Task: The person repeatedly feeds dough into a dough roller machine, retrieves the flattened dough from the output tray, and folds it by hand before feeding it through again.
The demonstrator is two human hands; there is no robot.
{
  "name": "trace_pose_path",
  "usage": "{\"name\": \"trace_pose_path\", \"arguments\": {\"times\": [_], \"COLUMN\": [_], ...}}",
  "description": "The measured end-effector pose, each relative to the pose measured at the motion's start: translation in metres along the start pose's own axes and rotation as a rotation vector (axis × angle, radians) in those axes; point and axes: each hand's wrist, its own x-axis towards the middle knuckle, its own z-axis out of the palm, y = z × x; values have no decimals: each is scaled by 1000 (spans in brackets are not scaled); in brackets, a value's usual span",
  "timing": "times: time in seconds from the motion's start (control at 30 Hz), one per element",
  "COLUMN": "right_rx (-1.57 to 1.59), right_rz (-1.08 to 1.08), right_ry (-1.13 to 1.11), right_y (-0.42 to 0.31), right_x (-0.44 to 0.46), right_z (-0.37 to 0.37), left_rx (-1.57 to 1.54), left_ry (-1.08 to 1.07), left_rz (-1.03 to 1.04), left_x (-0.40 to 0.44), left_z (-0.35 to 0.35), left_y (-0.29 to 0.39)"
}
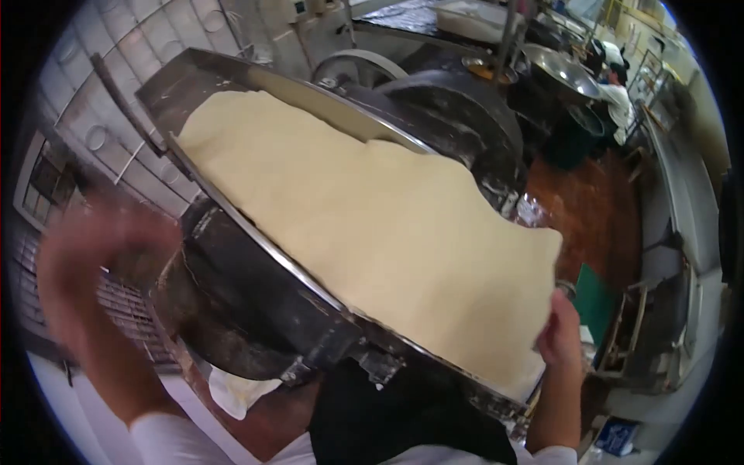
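A wide, smooth sheet of pale dough (pixel 364 232) lies along a long metal trough (pixel 263 242) of a dark machine, slanting from upper left to lower right. At the sheet's near right end my right hand (pixel 562 333) is closed on the dough edge, its fingers partly hidden. Off to the left, my left hand (pixel 112 232) is raised apart from the dough, beside the trough's outer side. Motion smears its fingers, so their shape does not show.
Below the trough is a dark rounded machine housing (pixel 248 287); a flywheel (pixel 360 68) stands behind. A white cloth-like piece (pixel 239 391) hangs underneath. Across the reddish floor (pixel 601 209), a person in white (pixel 618 101) is near a large metal bowl (pixel 562 71) and a dark bin (pixel 575 138).
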Motion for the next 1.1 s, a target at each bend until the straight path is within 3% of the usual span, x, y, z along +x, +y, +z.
{"name": "trace_pose_path", "arguments": {"times": [0.03, 0.07, 0.1, 0.17, 0.2, 0.3, 0.33, 0.4, 0.57, 0.67, 0.77, 0.83, 0.9, 0.93, 1.0, 1.03, 1.1], "right_rx": [-192, -365, -381, -280, -308, -349, -347, -360, -451, -548, -610, -595, -588, -588, -595, -602, -666], "right_rz": [11, 11, 54, 180, 189, 210, 224, 239, 232, 214, 208, 224, 243, 250, 253, 252, 296], "right_ry": [-195, -241, -181, -200, -203, -213, -233, -276, -361, -374, -284, -235, -187, -165, -146, -148, -149], "right_y": [11, 18, 30, 42, 48, 70, 74, 79, 86, 89, 84, 91, 96, 96, 96, 98, 97], "right_x": [4, 5, 5, 6, 9, 22, 27, 30, 18, 7, -11, -16, -23, -26, -29, -30, -31], "right_z": [-31, -37, -39, -47, -50, -60, -60, -62, -79, -108, -133, -158, -175, -181, -190, -194, -196], "left_rx": [-135, -278, -417, -591, -660, -908, -961, -785, -453, -349, -254, -87, -189, -281, -695, -890, -916], "left_ry": [-84, -175, -271, -382, -388, 91, 349, 384, 789, 932, 921, 1038, 1012, 859, 554, 389, 274], "left_rz": [47, 82, 105, -51, -275, -981, -981, -913, -744, -622, -880, -754, -679, -716, -678, -653, -664], "left_x": [-5, -7, -8, -27, -49, -63, -54, -43, 19, 46, 51, 71, 73, 80, 43, 49, 64], "left_z": [30, 63, 95, 152, 187, 305, 334, 362, 386, 400, 404, 409, 403, 390, 387, 375, 349], "left_y": [1, 4, 6, -32, -55, -106, -122, -172, -229, -265, -309, -310, -332, -311, -367, -356, -323]}}
